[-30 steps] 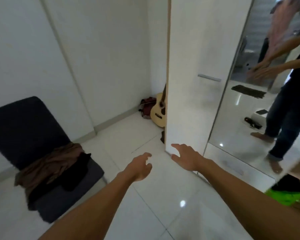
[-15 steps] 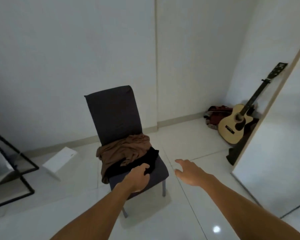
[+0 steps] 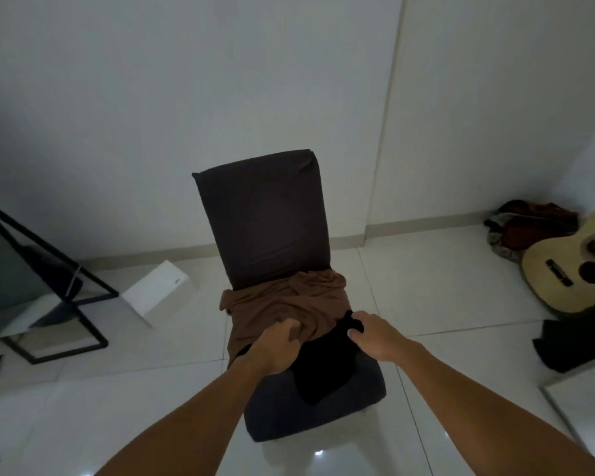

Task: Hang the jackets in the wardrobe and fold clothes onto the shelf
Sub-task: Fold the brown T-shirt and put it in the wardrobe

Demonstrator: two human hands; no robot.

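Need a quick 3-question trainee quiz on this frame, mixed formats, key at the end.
1. True or false: the brown garment lies on the floor beside the dark chair.
2. Multiple choice: what does the left hand grip? A) the brown garment B) the acoustic guitar C) the white box
3. Fill in: the right hand touches the ____ garment on the chair seat.

Key: 1 false, it lies on the seat against the backrest; 2 A; 3 black.
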